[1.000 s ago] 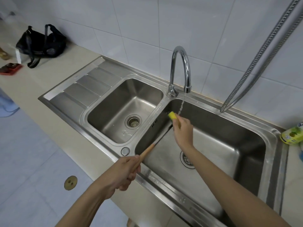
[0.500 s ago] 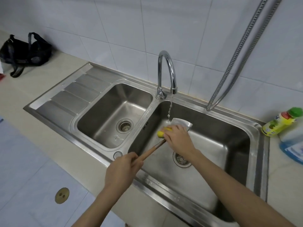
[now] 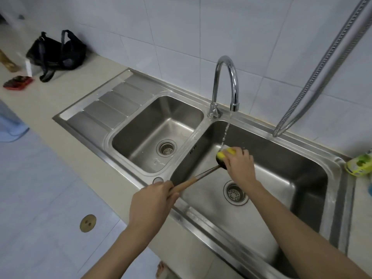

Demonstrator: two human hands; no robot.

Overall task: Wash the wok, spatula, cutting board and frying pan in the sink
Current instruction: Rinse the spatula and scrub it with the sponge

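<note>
Nearest, the person's left hand (image 3: 154, 200) sits over the front rim of the sink (image 3: 201, 220), its grip wrapped tight round the wooden handle of the spatula (image 3: 198, 177). The spatula slants up and away over the right basin, its thin metal shaft running to a dark head that is mostly hidden under the other hand. The right hand (image 3: 240, 167) reaches in across that basin, fingers curled and pinching a yellow sponge (image 3: 226, 154) down against the spatula's head. A thin stream of water from the faucet (image 3: 225, 85) lands right at the sponge. Below the right wrist lies the basin's drain (image 3: 234, 192). Farther left along the counter (image 3: 66, 97) a black bag (image 3: 57, 54) rests against the tiled wall. At the right edge stands a green and yellow bottle (image 3: 359, 165).
</note>
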